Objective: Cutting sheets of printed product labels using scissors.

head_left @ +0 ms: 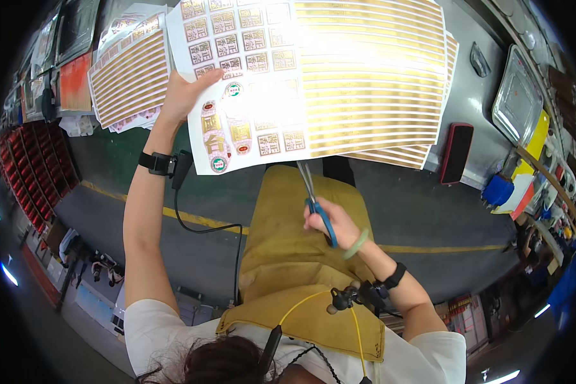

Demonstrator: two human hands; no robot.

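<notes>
A large white printed sheet (253, 118) lies over the table's near edge, with square gold emblems on its left part and long gold strips on its right. Glare washes out its middle. My left hand (184, 95) grips the sheet's left edge, thumb on top and the other fingers hidden underneath. In my right hand (338, 222) is a pair of scissors (308, 182) with blue handles. Their blades point away from me and reach the sheet's near edge, around where the emblems meet the strips; the tips are hidden there.
More striped gold sheets (131, 83) are stacked at the left. On the metal table (470, 96) to the right are a dark red phone-like object (456, 153), a metal tray (518, 96) and a blue roll (498, 191). A black cable (205, 227) hangs from my left wrist.
</notes>
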